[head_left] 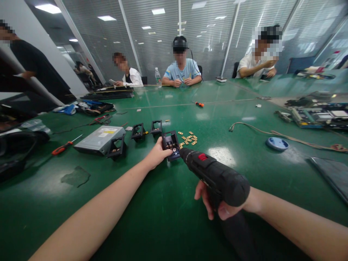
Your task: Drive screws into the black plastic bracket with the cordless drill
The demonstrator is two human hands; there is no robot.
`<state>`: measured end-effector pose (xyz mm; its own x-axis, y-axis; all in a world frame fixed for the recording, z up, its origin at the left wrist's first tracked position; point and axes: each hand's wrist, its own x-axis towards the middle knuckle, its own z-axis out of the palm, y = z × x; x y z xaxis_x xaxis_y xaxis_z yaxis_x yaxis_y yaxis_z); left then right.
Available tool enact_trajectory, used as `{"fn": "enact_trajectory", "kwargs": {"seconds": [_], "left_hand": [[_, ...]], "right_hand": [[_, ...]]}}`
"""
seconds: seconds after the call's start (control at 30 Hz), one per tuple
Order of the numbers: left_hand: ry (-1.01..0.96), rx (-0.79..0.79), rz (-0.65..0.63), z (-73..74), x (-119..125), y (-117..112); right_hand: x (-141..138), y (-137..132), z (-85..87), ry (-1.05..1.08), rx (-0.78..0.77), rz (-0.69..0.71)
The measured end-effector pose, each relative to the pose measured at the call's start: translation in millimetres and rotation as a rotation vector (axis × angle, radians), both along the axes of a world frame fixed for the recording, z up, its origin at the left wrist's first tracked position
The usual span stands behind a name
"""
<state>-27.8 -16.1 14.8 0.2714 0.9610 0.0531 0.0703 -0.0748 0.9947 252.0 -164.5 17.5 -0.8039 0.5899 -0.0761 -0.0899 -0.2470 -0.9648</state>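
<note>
My left hand (160, 154) is closed around the near left side of a black plastic housing (170, 139), a box-like frame with small metal parts inside. In my right hand (214, 204) is a black cordless drill (214, 174) with a red switch on top. The drill's front points at the housing's right side; whether its tip touches cannot be made out. Several small brass plates (189, 138) lie loose just beyond the housing. Similar black housings stand to the left, one (156, 127) near it, another (138, 131) farther left and a third (116, 146) by a metal drive.
A silver optical drive (100, 137) and an orange-handled screwdriver (62, 148) lie at left. A blue oval object (277, 143), cables (255, 131) and circuit boards (320, 114) are at right. Several people sit across the green table (163, 210); another screwdriver (199, 104) lies mid-table.
</note>
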Motion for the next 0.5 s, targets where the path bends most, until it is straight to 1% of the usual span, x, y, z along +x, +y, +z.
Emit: {"fn": "enact_trajectory", "kwargs": {"seconds": [0.1,0.2,0.33,0.5], "left_hand": [[0.003,0.002,0.002,2.3,2,-2],[0.021,0.014,0.008,1.4,3,-2],[0.003,0.026,0.011,-2.7,3,1],[-0.025,0.002,0.002,-11.3,1,8]], "right_hand": [[1,-1,1.2,0.009,-0.012,-0.011],[3,-2,2.2,0.006,-0.015,-0.004],[6,-3,5.6,0.013,-0.040,-0.002],[4,-5,15.2,0.015,-0.065,0.006]]}}
